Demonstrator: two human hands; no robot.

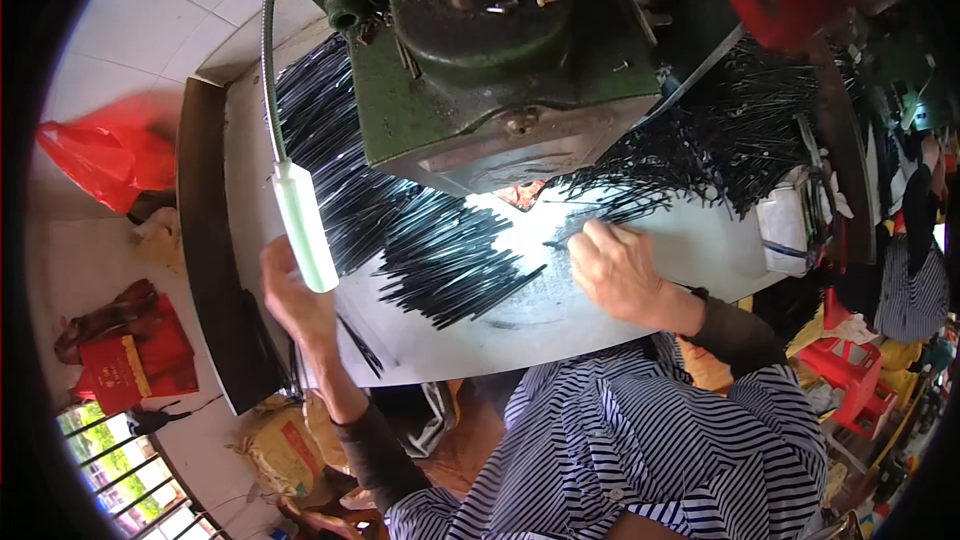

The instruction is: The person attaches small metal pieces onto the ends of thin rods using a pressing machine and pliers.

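My right hand (615, 270) is closed in a pinch over the pale worktop, right of the bright lit patch. A thin black rod (553, 244) shows as a short dark tip at its fingertips; the rest is hidden. On the left, my left hand (300, 300) is beside the white lamp head (306, 225), which covers its fingertips, so its grip cannot be made out. Between my hands lies a thick pile of thin black rods (445, 260). Above them stands a green machine head (500, 90) with a metal block at its lower front.
More black rods (740, 120) are heaped right of the machine. A dark raised border (205, 240) edges the worktop (480, 355) on the left. The lamp's flexible metal neck (268, 60) hangs close to my left hand. A red stool (845, 380) stands at the right.
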